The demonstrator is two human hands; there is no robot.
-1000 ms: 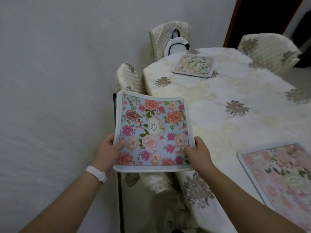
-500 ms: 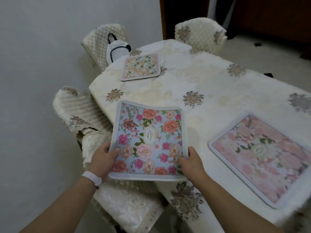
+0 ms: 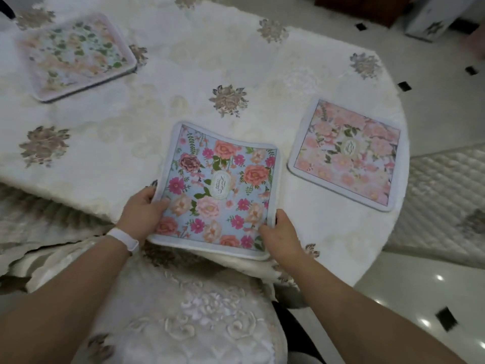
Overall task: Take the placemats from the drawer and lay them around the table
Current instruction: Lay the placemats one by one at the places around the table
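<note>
A blue floral placemat (image 3: 220, 187) lies partly over the near edge of the table (image 3: 183, 74), which wears a cream flowered cloth. My left hand (image 3: 143, 214) grips its near left edge, thumb on top. My right hand (image 3: 279, 232) grips its near right corner. The mat's far end looks close to or on the cloth and its near edge overhangs the table. A pink floral placemat (image 3: 346, 156) lies flat to the right. A pale green-and-pink placemat (image 3: 74, 55) lies at the far left.
A chair with an embroidered cream cover (image 3: 183, 311) stands right below my arms at the table's edge. Another covered chair (image 3: 446, 206) stands at the right. Glossy tiled floor (image 3: 433, 298) with small dark insets lies to the right.
The view swung down and right over the table. Both hands carried the blue placemat forward and lowered it over the table's near edge, beside the pink mat.
</note>
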